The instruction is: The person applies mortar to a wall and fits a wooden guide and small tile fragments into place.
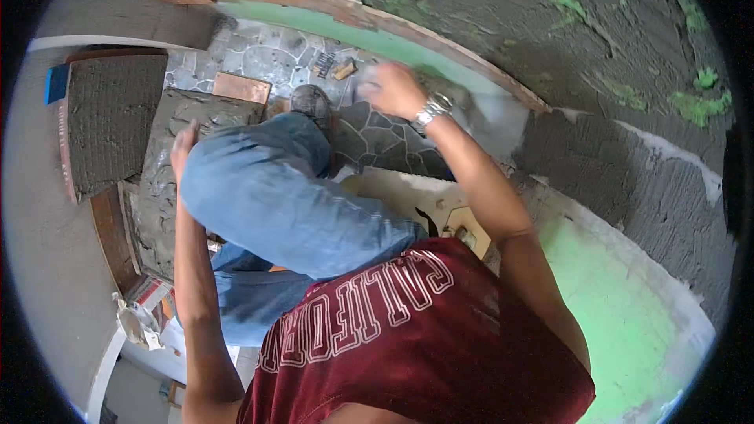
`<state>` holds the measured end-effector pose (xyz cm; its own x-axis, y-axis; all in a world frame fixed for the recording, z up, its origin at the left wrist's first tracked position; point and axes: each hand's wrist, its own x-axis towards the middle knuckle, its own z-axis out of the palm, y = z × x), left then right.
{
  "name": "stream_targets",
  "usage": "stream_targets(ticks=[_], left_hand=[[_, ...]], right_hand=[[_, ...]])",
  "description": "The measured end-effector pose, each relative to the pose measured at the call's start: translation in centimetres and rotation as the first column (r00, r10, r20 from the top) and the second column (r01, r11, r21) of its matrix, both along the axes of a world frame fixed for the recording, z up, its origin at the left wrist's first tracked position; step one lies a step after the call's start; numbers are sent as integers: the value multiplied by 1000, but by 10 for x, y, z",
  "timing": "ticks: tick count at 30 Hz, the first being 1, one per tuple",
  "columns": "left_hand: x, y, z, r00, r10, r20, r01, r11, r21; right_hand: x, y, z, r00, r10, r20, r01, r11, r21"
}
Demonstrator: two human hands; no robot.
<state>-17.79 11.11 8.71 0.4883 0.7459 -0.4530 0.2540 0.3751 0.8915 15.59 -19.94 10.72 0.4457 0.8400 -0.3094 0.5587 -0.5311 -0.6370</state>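
Note:
My left hand (184, 148) is beside my raised knee, close to a board heaped with wet grey mortar (159, 180). Its fingers look stretched out, with nothing visible in them; the knee hides part of the hand. My right hand (390, 89), with a metal watch (432, 111) on the wrist, is over the floor near the foot of the wall. Motion smears its fingers, so I cannot make out whether they hold anything. A small yellowish-brown block (343, 70) lies on the floor just left of it.
A curved wooden strip (440, 51) runs along the lower edge of a mortar-coated wall (503, 8). At the left leans a tile with combed mortar (110, 118). A brown flat piece (242, 87) lies by my shoe (311, 102) on stone-patterned floor (271, 55).

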Motion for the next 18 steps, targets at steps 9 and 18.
stream_targets(ticks=[9, 18], left_hand=[[-99, -114, 29, 930, 356, -91, -363, 929, -74], [-91, -173, 46, 976, 179, -123, -189, 979, -79]], right_hand=[[-14, -87, -137, 948, -315, 46, 304, 854, -422], [-5, 61, -192, 934, 133, 331, -25, 950, -312]])
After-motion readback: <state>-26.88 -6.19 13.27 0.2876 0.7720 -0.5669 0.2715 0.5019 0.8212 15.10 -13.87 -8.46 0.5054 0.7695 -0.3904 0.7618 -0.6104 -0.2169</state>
